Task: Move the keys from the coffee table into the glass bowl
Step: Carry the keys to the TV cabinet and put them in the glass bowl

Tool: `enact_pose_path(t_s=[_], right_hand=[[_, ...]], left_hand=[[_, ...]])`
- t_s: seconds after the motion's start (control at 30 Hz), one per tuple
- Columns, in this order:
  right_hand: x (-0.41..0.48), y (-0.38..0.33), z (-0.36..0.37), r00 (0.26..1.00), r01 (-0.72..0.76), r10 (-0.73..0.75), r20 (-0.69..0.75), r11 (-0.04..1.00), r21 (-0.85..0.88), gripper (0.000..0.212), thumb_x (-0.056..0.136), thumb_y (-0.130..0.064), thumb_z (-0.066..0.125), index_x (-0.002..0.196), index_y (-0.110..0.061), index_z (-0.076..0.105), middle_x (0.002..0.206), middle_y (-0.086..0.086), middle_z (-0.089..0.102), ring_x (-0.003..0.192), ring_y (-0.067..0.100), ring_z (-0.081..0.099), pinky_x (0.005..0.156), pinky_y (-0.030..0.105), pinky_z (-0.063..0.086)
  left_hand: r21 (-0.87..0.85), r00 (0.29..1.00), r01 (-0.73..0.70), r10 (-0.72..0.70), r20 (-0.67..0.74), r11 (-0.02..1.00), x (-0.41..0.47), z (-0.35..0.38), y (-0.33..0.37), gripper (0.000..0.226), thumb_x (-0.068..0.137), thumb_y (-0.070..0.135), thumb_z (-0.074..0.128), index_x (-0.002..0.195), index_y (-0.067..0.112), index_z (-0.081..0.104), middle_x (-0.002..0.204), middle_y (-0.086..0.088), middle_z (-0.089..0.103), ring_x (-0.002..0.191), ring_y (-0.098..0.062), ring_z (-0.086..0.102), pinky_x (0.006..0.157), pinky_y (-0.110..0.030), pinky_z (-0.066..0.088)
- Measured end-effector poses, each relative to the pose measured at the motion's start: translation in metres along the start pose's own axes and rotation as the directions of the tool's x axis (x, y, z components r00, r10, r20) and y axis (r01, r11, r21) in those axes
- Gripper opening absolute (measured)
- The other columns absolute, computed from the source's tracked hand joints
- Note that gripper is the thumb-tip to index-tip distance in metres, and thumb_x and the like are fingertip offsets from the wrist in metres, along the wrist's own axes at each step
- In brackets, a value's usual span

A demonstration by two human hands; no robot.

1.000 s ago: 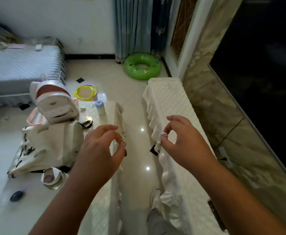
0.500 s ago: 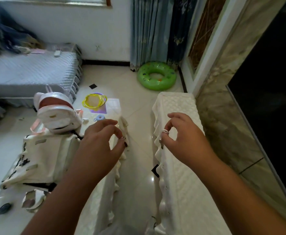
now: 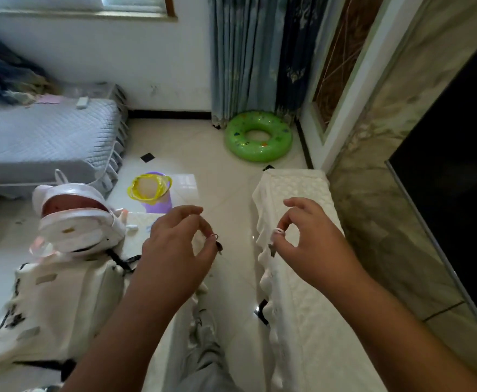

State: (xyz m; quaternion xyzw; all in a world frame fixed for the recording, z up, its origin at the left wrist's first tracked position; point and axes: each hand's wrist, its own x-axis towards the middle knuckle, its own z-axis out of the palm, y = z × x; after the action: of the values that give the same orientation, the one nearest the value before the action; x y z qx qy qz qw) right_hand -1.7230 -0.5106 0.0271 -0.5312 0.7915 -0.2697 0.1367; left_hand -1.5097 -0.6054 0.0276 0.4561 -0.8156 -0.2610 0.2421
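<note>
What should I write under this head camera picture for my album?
Left hand pinching a key ring, right hand pinching a small key.

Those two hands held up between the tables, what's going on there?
A person is carrying small keys, one pinched in each hand. The left hand holds a key on a small metal ring; the right hand pinches a key with a white ring. Both hang in the air over the floor between the cluttered coffee table and the white-covered bench. Neither key is in a bowl yet.

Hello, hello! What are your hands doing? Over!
Left hand pinching a key ring. Right hand pinching a small key. Glass bowl not identifiable. Nothing blocking.
</note>
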Motion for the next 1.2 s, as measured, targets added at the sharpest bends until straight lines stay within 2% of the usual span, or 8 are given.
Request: enact_pose_path(t_s=[0.37,0.47,0.6,0.8,0.93,1.07,1.2], right_hand=[[0.163,-0.023,0.023,0.99,-0.085,0.082,-0.111,0.996,-0.02,0.009,0.087,-0.037,0.065,0.082,-0.033,0.058,0.14,-0.016,0.046,0.12,0.004,0.047,0.083,0.026,0.04],[0.195,-0.026,0.03,0.985,-0.104,0.099,-0.141,0.994,-0.027,0.009,0.086,-0.036,0.066,0.082,-0.031,0.059,0.139,-0.016,0.046,0.116,0.003,0.049,0.078,0.027,0.042],[0.232,-0.024,0.04,0.985,-0.124,0.121,-0.124,0.992,-0.019,0.009,0.087,-0.038,0.063,0.082,-0.032,0.058,0.14,-0.018,0.045,0.117,0.002,0.048,0.078,0.025,0.04],[0.301,-0.009,0.051,0.985,-0.13,0.131,-0.111,0.991,0.02,0.009,0.087,-0.037,0.063,0.082,-0.031,0.059,0.14,-0.017,0.046,0.117,0.0,0.046,0.081,0.033,0.048],[0.357,0.009,0.054,0.985,-0.118,0.127,-0.115,0.99,0.083,0.009,0.086,-0.035,0.064,0.083,-0.028,0.06,0.139,-0.013,0.047,0.119,0.007,0.05,0.086,0.039,0.05],[0.426,0.031,0.048,0.99,-0.083,0.092,-0.108,0.993,0.086,0.009,0.086,-0.034,0.064,0.084,-0.026,0.06,0.138,-0.011,0.047,0.117,0.01,0.052,0.085,0.039,0.05],[0.49,0.059,0.033,0.99,-0.081,0.09,-0.112,0.994,0.077,0.009,0.085,-0.037,0.063,0.083,-0.028,0.059,0.138,-0.011,0.048,0.119,0.01,0.051,0.087,0.038,0.049]], left_hand=[[-0.027,0.987,-0.136,0.138,0.082,0.99,0.182,-0.005,-0.053,0.009,0.08,0.03,0.069,0.083,0.035,0.062,0.126,0.016,0.056,0.117,-0.011,0.048,0.09,-0.038,0.042],[-0.004,0.984,-0.142,0.142,0.108,0.99,0.226,-0.007,-0.066,0.008,0.081,0.03,0.069,0.085,0.034,0.063,0.127,0.015,0.055,0.118,-0.012,0.046,0.095,-0.038,0.04],[-0.015,0.986,-0.133,0.133,0.098,0.991,0.264,-0.005,-0.078,0.008,0.08,0.026,0.069,0.085,0.031,0.064,0.126,0.013,0.057,0.115,-0.01,0.045,0.094,-0.031,0.036],[0.032,0.986,-0.101,0.096,0.133,0.994,0.325,0.008,-0.088,0.006,0.082,0.03,0.066,0.083,0.034,0.062,0.127,0.016,0.055,0.117,-0.015,0.048,0.091,-0.035,0.037],[0.083,0.982,-0.13,0.117,0.148,0.988,0.376,0.021,-0.086,0.005,0.083,0.035,0.063,0.085,0.037,0.059,0.128,0.02,0.051,0.119,-0.011,0.044,0.09,-0.043,0.043],[0.15,0.984,-0.137,0.117,0.133,0.979,0.441,0.04,-0.071,0.008,0.082,0.034,0.066,0.084,0.037,0.059,0.127,0.02,0.053,0.119,-0.015,0.048,0.084,-0.042,0.045],[0.166,0.981,-0.158,0.137,0.136,0.973,0.506,0.059,-0.051,0.006,0.083,0.039,0.063,0.084,0.038,0.058,0.129,0.017,0.053,0.12,-0.016,0.047,0.088,-0.049,0.047]])
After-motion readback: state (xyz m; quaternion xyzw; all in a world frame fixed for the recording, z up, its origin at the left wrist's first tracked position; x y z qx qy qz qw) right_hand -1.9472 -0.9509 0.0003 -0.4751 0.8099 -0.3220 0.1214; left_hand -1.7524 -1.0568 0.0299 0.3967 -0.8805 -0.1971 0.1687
